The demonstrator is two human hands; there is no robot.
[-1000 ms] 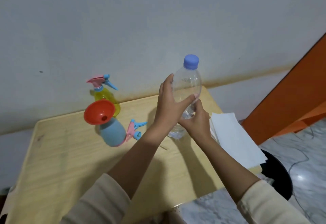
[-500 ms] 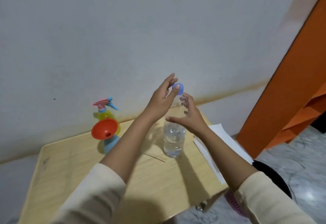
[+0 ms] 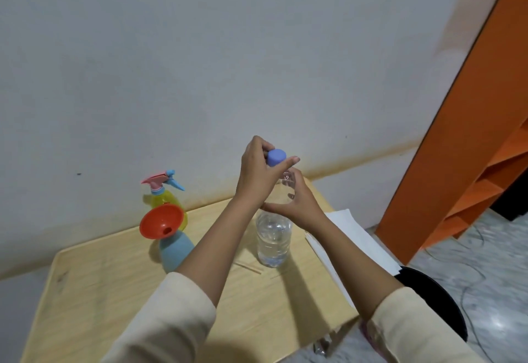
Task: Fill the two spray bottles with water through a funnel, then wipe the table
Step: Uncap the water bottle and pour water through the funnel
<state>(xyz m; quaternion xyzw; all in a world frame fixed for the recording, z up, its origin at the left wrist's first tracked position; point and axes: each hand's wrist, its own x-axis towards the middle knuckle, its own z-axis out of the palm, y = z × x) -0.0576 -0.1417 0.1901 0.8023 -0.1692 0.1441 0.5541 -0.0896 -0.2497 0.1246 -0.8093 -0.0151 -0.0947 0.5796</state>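
Observation:
A clear water bottle stands upright on the wooden table, partly filled. My left hand pinches its blue cap between thumb and fingers. My right hand grips the bottle's upper body. To the left, a red funnel sits in the neck of a blue spray bottle that has no sprayer top. Behind it stands a yellow spray bottle with its pink and blue trigger head on.
A stack of white paper sheets lies at the table's right edge. A thin wooden stick lies near the water bottle. A black stool and an orange shelf stand to the right. The wall runs close behind the table.
The water bottle came down from mid-air onto the table. My left hand moved up from the bottle's side and closed on the cap; my right hand shifted higher on the bottle.

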